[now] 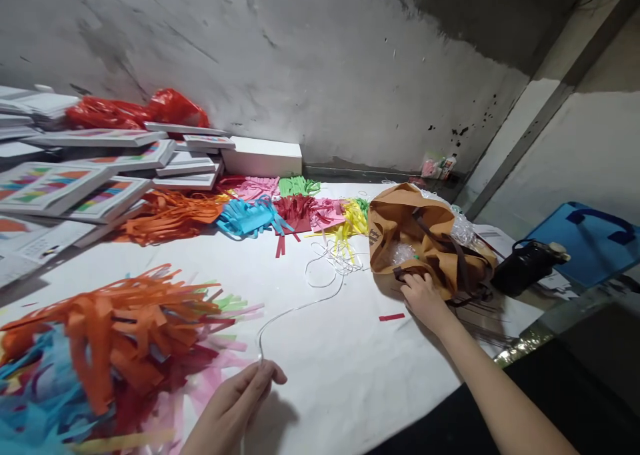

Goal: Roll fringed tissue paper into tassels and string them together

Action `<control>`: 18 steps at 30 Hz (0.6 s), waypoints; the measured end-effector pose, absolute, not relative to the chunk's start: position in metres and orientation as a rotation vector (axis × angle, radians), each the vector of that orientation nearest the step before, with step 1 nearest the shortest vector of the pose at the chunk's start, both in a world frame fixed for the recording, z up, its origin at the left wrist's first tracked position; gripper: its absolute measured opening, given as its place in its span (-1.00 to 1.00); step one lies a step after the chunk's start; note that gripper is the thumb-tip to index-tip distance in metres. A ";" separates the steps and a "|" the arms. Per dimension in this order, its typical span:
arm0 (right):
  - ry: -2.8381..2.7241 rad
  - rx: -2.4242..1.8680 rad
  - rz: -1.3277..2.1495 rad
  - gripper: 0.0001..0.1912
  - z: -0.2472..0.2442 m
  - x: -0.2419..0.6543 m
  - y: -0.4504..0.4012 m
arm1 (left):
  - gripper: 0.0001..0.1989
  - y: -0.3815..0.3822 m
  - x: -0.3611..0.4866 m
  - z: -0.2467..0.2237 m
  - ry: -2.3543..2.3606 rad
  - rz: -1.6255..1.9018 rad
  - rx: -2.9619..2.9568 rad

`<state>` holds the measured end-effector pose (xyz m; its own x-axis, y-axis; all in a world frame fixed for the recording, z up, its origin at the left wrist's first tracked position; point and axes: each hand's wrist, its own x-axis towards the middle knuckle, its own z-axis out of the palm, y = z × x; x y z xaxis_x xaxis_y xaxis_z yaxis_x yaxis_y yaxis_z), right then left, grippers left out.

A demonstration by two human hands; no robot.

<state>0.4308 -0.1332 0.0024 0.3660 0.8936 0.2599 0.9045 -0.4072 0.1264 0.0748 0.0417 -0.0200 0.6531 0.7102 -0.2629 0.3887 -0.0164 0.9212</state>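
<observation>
Near the bottom middle, my left hand (245, 395) pinches a thin white string (295, 306). The string runs from my fingers across the white sheet to a loose tangle in front of the bag. At the right, my right hand (423, 297) has its fingers curled on the near rim of a brown bag (413, 208), by a dark strap. The bag's mouth faces me, and crumpled clear plastic (401, 255) shows inside. A pile of cut paper fringes (100, 335), orange, blue, red and pink, lies beside my left hand.
More fringed tassels (250, 216) lie in a row at the back. Flat printed boxes (55, 187) are stacked at the left, with a red plastic bag (175, 108) behind. A black bottle (525, 266) and a blue case (587, 241) stand at the right. A red paper strip (391, 317) lies on the white sheet.
</observation>
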 end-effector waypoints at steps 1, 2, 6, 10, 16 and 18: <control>-1.639 -2.528 -0.450 -0.91 0.004 0.422 -0.136 | -0.28 0.042 0.074 -0.019 0.890 0.302 1.665; -1.592 -2.481 -0.439 -0.91 0.005 0.411 -0.139 | -0.31 0.041 0.074 -0.018 0.860 0.285 1.698; -1.482 -2.229 -0.283 -0.83 0.006 0.338 -0.143 | -0.46 0.031 0.072 -0.006 0.761 0.248 1.811; -1.453 -1.966 -0.051 -0.79 0.001 0.256 -0.133 | -0.58 0.015 0.066 0.012 0.646 0.184 1.886; -1.178 -1.629 0.326 -0.81 -0.017 0.189 -0.115 | -0.63 0.009 0.047 0.025 0.607 0.216 1.921; -1.144 -1.614 0.345 -0.82 -0.023 0.180 -0.113 | -0.63 0.008 0.041 0.027 0.631 0.224 1.928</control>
<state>0.1797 -0.1135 -0.0226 0.4959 0.8074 0.3195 0.4965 0.0382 -0.8672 0.0406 0.0084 0.0267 0.8436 0.5223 -0.1248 0.3263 -0.3140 0.8916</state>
